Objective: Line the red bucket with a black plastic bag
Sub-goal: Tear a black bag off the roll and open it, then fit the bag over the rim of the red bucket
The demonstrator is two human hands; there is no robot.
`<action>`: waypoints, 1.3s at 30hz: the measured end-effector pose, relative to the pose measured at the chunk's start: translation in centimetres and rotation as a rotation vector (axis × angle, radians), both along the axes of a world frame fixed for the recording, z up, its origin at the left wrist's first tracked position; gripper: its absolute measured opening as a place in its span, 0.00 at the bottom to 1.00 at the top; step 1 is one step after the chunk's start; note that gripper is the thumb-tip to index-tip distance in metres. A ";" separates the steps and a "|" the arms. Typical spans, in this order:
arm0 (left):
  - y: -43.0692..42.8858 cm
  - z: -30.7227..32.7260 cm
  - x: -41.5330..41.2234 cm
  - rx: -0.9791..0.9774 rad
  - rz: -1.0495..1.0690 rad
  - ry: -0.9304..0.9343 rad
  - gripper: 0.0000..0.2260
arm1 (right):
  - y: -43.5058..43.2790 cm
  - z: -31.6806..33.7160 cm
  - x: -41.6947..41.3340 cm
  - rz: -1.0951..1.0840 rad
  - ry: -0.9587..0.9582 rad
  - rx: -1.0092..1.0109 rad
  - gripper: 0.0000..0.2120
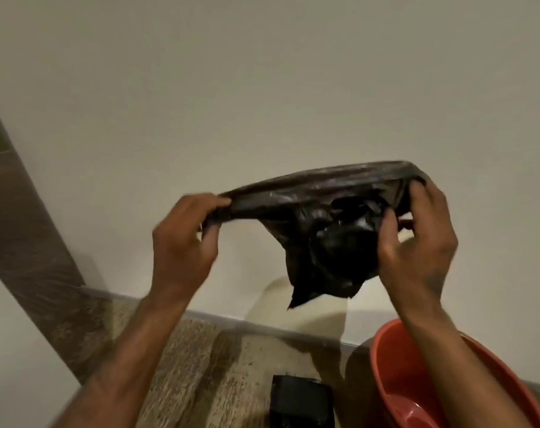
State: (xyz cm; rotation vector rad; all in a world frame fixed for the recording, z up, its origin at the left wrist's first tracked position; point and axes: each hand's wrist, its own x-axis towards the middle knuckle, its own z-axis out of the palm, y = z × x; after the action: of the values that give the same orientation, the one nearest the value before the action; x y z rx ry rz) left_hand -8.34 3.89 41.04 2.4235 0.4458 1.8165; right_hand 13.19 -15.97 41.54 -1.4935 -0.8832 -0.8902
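Note:
A crumpled black plastic bag [324, 230] hangs in the air in front of a pale wall, its rim stretched between both hands. My left hand [185, 242] pinches the bag's left edge. My right hand [417, 239] grips the right edge, fingers curled into the plastic. The bag's body droops below the stretched rim, ending in a pointed corner. The red bucket [398, 372] stands on the floor at the lower right, below my right forearm, which hides part of its rim. The bucket's inside looks bare.
A flat black packet [302, 400] lies on the speckled floor [182, 350] just left of the bucket. A grey skirting runs along the wall's base. A brown door frame [25, 230] slants up the left side.

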 end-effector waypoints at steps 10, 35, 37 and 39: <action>0.3 -16.8 -2.3 -0.494 0.131 0.714 0.20 | -2.8 -14.4 0.7 0.205 0.507 -1.085 0.13; -4.5 1.7 9.1 -0.845 -0.472 0.413 0.22 | -11.1 7.4 8.7 -0.132 0.452 -0.767 0.29; -5.7 2.7 10.2 -0.782 -0.524 0.475 0.25 | -13.9 8.3 9.6 -0.116 0.531 -0.742 0.31; -6.7 3.4 11.4 -0.738 -0.580 0.525 0.27 | -16.4 8.9 10.1 -0.141 0.563 -0.751 0.31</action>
State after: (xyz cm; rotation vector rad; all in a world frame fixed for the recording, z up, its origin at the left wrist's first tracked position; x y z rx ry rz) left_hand 3.08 -2.85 44.48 2.1209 0.3100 0.6192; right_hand 23.26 -32.38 50.43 -2.3221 -0.7140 -0.1729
